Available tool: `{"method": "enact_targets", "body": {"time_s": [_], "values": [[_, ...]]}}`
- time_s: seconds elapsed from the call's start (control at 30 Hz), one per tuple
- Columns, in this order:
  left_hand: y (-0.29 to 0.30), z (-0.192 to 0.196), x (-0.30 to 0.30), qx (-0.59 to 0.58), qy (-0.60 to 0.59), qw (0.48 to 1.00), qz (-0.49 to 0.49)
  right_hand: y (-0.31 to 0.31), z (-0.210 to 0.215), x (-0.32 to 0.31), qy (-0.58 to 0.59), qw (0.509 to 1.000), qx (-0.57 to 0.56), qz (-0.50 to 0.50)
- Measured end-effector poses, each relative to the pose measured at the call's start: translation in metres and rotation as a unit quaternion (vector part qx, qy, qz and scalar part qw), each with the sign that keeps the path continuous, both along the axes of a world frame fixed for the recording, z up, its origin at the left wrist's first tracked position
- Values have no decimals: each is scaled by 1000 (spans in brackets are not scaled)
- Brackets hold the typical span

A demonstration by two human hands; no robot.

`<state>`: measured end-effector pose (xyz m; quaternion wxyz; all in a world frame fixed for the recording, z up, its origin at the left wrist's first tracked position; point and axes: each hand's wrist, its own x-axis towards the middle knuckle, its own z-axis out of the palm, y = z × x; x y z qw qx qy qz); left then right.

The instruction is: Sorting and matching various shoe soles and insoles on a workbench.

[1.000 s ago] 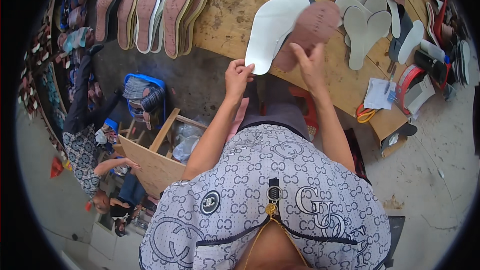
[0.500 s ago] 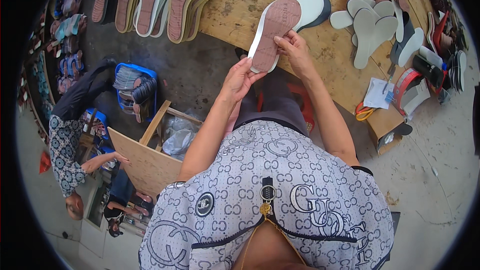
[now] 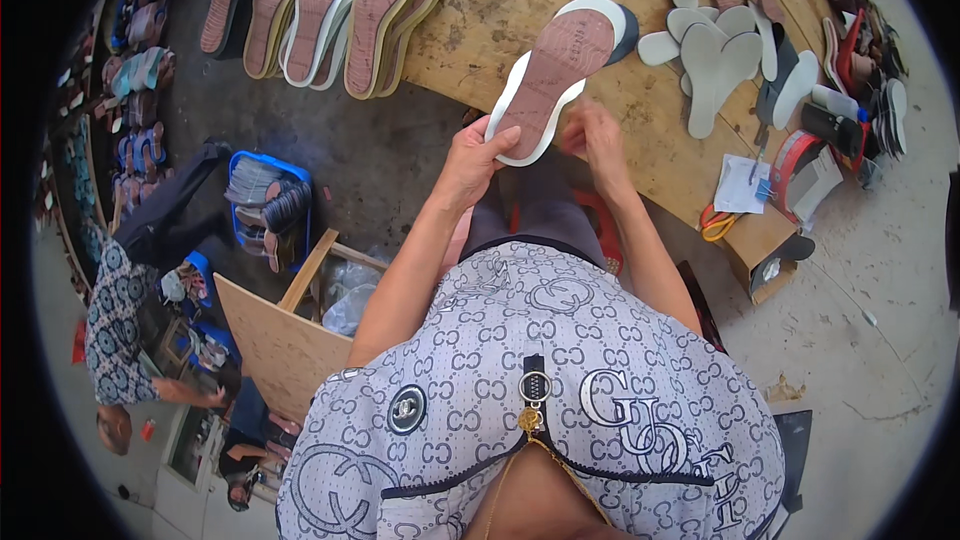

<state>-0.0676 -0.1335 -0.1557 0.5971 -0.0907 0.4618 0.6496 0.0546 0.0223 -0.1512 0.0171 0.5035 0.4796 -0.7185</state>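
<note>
A pink insole (image 3: 553, 80) lies on top of a white shoe sole (image 3: 513, 86), whose rim shows around it. My left hand (image 3: 470, 164) grips both at the near end, thumb on the pink face and fingers underneath. Beyond the table edge, the near end hangs over my lap; the far end is above the table, by a dark sole (image 3: 625, 35) that is partly covered. My right hand (image 3: 598, 145) is just right of the sole, apart from it, its fingers bent and blurred by motion.
On the wooden table (image 3: 470, 30), several pink-topped soles (image 3: 385, 25) stand in rows at the left. Grey-white insoles (image 3: 703, 80) are heaped at the right, near a paper (image 3: 741, 184) and a cardboard box (image 3: 757, 252). A blue crate (image 3: 306, 175) and two other people are at the left.
The pink insole now sits more evenly over the white sole. My right hand has let go and moved down off it. My left thumb has shifted onto the pink face.
</note>
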Motion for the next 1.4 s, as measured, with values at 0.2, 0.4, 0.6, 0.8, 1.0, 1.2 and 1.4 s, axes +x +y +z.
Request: {"method": "enact_targets", "body": {"time_s": [0.2,0.4,0.6,0.8,1.0,1.2,1.4], "values": [[-35,39,-23,-3,65,992,-105,-1,3,-28,190,920,-264,-220],[-65,77,-52,-46,155,966,-201,-4,26,-8,288,834,-421,-211],[-86,58,-62,-41,146,962,-226,-31,62,-13,342,802,-443,-208],[-48,84,-73,37,188,887,-419,-46,80,-8,283,870,-360,-181],[-56,90,-63,49,178,926,-328,0,82,12,336,903,-202,-176],[-34,96,-56,34,220,929,-295,-21,64,1,277,937,-192,-89],[-23,107,-62,51,228,929,-287,-23,81,-14,320,866,-355,-150]]}}
